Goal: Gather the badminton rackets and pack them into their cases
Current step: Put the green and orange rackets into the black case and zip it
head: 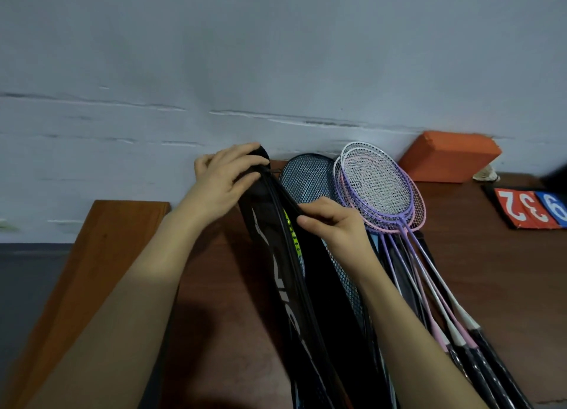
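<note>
A long black racket case [270,249] with white lettering stands on edge on the brown table [478,264], its zip partly open. A yellow-green racket frame [291,233] shows inside the gap. My left hand [224,178] grips the case's top end. My right hand [331,221] pinches the right-hand edge of the opening near the top. Several loose rackets [377,187] with purple, pink and white frames lie fanned to the right, handles toward me. A blue mesh racket cover [306,178] lies under them.
An orange foam block [448,157] leans against the grey wall at the back right. A shuttlecock [487,173] sits beside it. A flip scoreboard [534,209] with red and blue number cards lies at the far right. A wooden bench [98,255] stands to the left.
</note>
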Tool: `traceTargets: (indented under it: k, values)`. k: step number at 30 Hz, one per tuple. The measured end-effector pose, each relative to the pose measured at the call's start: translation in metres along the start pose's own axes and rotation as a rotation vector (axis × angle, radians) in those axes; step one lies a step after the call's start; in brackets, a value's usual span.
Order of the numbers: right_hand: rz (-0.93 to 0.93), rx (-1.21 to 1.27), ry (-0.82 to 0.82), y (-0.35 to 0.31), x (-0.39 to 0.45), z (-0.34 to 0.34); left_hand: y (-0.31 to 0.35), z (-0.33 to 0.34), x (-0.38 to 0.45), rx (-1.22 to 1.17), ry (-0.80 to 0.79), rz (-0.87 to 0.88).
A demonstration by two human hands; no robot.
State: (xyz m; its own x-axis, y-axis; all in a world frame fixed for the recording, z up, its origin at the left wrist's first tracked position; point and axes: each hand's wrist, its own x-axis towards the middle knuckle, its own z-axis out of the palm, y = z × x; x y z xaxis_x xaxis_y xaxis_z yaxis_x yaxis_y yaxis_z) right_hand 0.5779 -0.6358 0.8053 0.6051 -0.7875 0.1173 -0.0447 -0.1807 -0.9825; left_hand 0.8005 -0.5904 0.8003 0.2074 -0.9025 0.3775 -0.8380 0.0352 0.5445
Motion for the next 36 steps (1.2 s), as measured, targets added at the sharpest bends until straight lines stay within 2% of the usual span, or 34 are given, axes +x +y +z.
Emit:
traceTargets:
  k: [5,10,15,19,23,26,29,32,36]
  values:
    - [0.013,0.019,-0.025,0.0,0.004,-0.005,-0.002,0.006,0.011,-0.062,-0.031,-0.005]
    - [0.099,0.024,0.008,-0.002,0.012,0.0,-0.007,0.015,0.013,-0.224,0.037,-0.05]
    - [0.193,-0.084,0.07,-0.01,0.049,0.013,-0.002,0.021,0.012,-0.323,0.087,-0.049]
    - [0.203,-0.011,0.032,-0.018,0.065,0.015,-0.005,0.022,0.013,-0.296,0.141,-0.018]
    - [0.184,-0.042,0.001,-0.017,0.07,0.016,-0.015,0.026,0.011,-0.284,0.147,-0.034]
    - [0.146,-0.15,-0.015,-0.014,0.073,0.019,-0.025,0.03,0.007,-0.282,0.116,-0.024]
    - [0.048,-0.36,-0.017,-0.012,0.08,0.019,-0.027,0.03,0.006,-0.249,0.096,-0.003]
    - [-0.061,-0.576,-0.056,-0.009,0.084,0.016,-0.026,0.032,0.004,-0.205,0.147,0.01]
    - [-0.249,-0.75,-0.054,-0.001,0.078,0.014,-0.031,0.041,-0.001,-0.275,0.229,0.004]
